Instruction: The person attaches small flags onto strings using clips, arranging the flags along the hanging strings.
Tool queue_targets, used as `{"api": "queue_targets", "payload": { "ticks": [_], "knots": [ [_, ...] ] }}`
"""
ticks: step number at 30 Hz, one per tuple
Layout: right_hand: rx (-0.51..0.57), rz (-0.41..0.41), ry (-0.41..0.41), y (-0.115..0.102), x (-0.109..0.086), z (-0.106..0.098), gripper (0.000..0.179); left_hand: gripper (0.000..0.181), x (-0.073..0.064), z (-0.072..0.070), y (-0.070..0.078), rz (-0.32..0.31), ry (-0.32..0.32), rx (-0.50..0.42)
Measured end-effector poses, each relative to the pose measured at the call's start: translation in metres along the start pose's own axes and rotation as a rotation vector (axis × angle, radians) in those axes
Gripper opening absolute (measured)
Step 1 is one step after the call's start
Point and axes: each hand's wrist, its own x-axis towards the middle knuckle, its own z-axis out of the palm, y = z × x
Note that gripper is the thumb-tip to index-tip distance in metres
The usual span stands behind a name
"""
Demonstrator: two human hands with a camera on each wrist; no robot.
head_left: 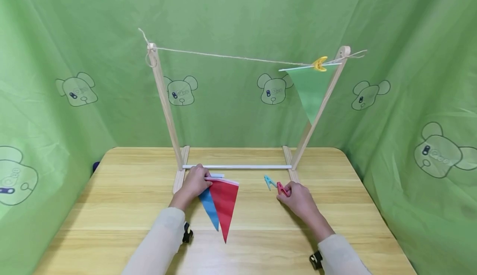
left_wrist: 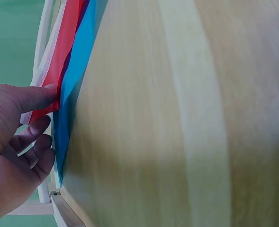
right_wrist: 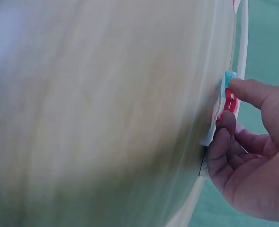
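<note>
My left hand (head_left: pixel 195 182) pinches a red pennant (head_left: pixel 225 204) by the corner of its white-edged top, between thumb and index finger. Under it a blue pennant (head_left: pixel 210 209) shows, partly covered; in the left wrist view the blue pennant (left_wrist: pixel 63 127) lies just beyond the fingertips. On the right, my right hand (head_left: pixel 299 200) holds a red clothespin (head_left: pixel 282 189) between thumb and fingers. A light blue clothespin (head_left: pixel 269 182) lies on the table right beside it. In the right wrist view the thumb partly hides the red clothespin (right_wrist: pixel 229 100).
A wooden frame with a left post (head_left: pixel 166 101) and right post (head_left: pixel 322 101) stands at the back, joined below by a white rod (head_left: pixel 238 167). From its string (head_left: pixel 223 56) hangs a green pennant (head_left: pixel 310 90), held by a yellow clip (head_left: pixel 319 64) near the right post.
</note>
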Motion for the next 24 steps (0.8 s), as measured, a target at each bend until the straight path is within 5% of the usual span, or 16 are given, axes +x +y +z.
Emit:
{"api": "queue_targets", "payload": {
  "ticks": [18,24],
  "knots": [
    [0.045,-0.005,0.020,-0.009,0.001,-0.011,0.031,0.020,0.000,-0.011,0.015,0.012,-0.070,-0.170],
    [0.100,-0.014,0.029,-0.011,0.002,-0.013,0.027,0.017,-0.001,-0.014,0.019,0.014,-0.047,-0.225]
  ]
}}
